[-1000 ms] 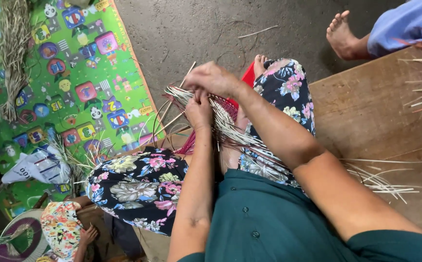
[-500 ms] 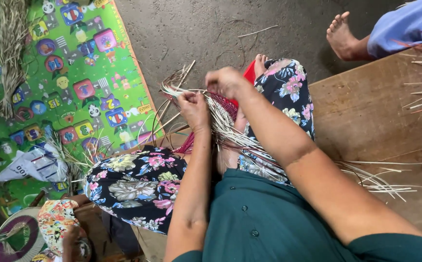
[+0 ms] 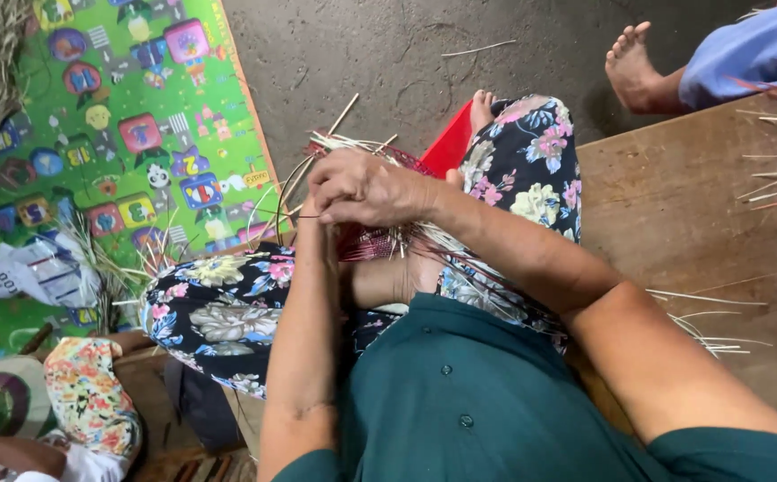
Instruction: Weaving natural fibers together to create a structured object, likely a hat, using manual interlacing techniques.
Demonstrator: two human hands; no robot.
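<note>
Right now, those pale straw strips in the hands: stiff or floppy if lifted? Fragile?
The straw strips look springy rather than limp: free ends stick out straight past the right hand. Probably very light, since loose ones lie scattered on the wooden platform. Thin, so likely to kink or snap if bent sharply. The left hand is mostly hidden.

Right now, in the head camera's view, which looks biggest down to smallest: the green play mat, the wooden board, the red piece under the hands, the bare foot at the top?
1. Green play mat
2. Wooden board, though nearness and cropped edges make these two unsure
3. Red piece, mostly hidden, looks similar to
4. Bare foot
</note>
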